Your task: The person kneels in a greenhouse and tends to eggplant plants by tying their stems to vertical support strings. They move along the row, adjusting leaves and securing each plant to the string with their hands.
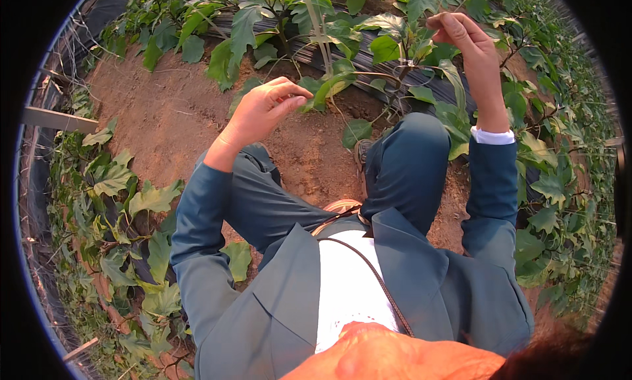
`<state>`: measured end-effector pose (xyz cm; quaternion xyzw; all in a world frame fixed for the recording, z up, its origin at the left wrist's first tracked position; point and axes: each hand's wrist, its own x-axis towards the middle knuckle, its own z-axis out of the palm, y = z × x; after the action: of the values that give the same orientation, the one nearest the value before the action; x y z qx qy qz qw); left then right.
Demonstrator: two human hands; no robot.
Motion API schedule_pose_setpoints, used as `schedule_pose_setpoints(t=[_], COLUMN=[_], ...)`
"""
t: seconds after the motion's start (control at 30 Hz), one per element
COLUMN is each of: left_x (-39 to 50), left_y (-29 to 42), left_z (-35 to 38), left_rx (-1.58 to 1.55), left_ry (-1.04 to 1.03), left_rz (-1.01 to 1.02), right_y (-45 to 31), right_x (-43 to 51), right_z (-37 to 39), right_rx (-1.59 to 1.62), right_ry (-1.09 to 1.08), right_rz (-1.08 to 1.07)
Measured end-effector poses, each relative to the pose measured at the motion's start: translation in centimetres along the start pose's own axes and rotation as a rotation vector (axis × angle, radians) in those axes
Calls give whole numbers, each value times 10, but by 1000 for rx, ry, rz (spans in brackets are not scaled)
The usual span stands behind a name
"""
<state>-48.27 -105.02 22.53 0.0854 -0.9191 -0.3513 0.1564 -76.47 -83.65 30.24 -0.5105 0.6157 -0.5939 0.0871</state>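
My left hand is beside the tip of a long green leaf. Its thumb and index finger lie close together, and whether they pinch the leaf is unclear. Up at the right, my right hand has its fingertips drawn together beside the upper leaves of a broad-leaved plant, which looks like an eggplant. Anything between those fingertips is too small to make out. The plant's dark branching stem has a pale clip or tie on it. Pale strings run upward just left of the plant.
Black plastic mulch film covers the bed under the plants. Bare brown soil lies to the left. More leafy plants grow at left and right. A wooden slat juts in from the left edge. My bent knee is close to the stem.
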Motion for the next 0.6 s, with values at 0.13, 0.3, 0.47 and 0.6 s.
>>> schedule_pose_setpoints(t=[0.13, 0.3, 0.47, 0.6], left_x=[-2, 1, 55, 129], left_y=[-45, -117, -88, -44], left_z=[-13, -92, -143, -107], left_rx=[84, 446, -289, -329], left_ry=[368, 1027, 1031, 690], left_rz=[-185, -179, -14, 188], right_y=[-29, 8, 27, 31], right_x=[0, 55, 149, 184], right_z=[85, 140, 128, 187], right_rx=[300, 370, 482, 524], right_ry=[-585, -76, 436, 24], right_rz=[14, -181, -274, -125])
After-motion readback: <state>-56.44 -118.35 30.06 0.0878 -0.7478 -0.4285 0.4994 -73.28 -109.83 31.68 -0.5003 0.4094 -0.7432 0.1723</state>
